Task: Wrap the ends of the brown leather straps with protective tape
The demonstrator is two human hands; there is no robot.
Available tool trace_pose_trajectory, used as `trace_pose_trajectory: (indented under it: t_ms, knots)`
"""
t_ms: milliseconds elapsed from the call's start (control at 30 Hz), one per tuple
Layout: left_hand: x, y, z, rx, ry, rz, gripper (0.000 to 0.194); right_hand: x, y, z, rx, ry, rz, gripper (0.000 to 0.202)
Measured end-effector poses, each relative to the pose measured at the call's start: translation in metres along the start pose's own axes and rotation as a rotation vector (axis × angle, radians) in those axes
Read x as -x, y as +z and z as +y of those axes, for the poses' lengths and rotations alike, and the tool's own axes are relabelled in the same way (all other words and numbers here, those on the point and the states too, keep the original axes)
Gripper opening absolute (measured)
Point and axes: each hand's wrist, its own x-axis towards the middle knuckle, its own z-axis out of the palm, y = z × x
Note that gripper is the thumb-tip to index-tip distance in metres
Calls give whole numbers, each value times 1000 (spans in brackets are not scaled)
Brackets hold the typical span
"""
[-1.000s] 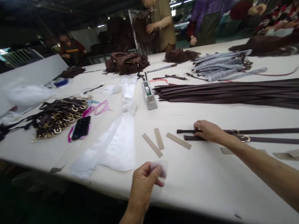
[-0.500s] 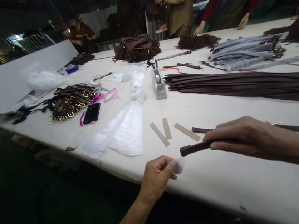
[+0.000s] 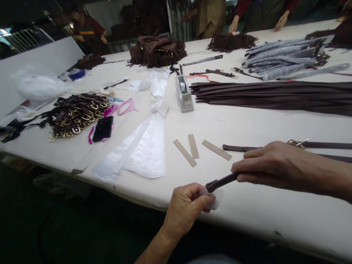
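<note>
Between thumb and fingers, my left hand (image 3: 185, 209) pinches a small translucent plastic piece (image 3: 214, 200) over the table's near edge. My right hand (image 3: 272, 165) grips a dark brown strap (image 3: 226, 180) whose folded end points left and meets my left fingertips at the plastic. Whether the strap end is inside the plastic is unclear. Just behind my right hand lies another brown strap (image 3: 339, 144) with a gold buckle (image 3: 296, 143). Three flat beige strips (image 3: 216, 150) rest on the table beyond my hands.
A tape dispenser (image 3: 185, 95) stands mid-table, left of long brown straps (image 3: 280, 94). White plastic sheets (image 3: 146, 152), a phone (image 3: 102, 129) and a buckled-strap pile (image 3: 77, 113) lie left. Plastic-wrapped straps (image 3: 282, 60) lie back right. People stand across the table (image 3: 252, 216).
My right hand has moved left with the strap, bringing its folded end to the plastic in my left hand. The view has shifted slightly. A person's arms across the table have moved.
</note>
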Motion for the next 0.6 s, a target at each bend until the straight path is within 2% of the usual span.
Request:
trace_pose_trajectory:
  t_ms: [267, 367, 467, 600]
  knots:
    - [0, -1, 1, -50, 34, 6, 17, 4, 3, -2, 16, 21, -9, 19]
    - [-1, 3, 4, -221, 100, 7, 19, -4, 9, -11, 69, -26, -17, 17]
    - [-2, 8, 6, -400, 168, -42, 18, -16, 17, -22, 157, -64, -107, 13]
    - [-2, 8, 2, -515, 159, -39, 21, -18, 16, -20, 1, -13, -138, 8]
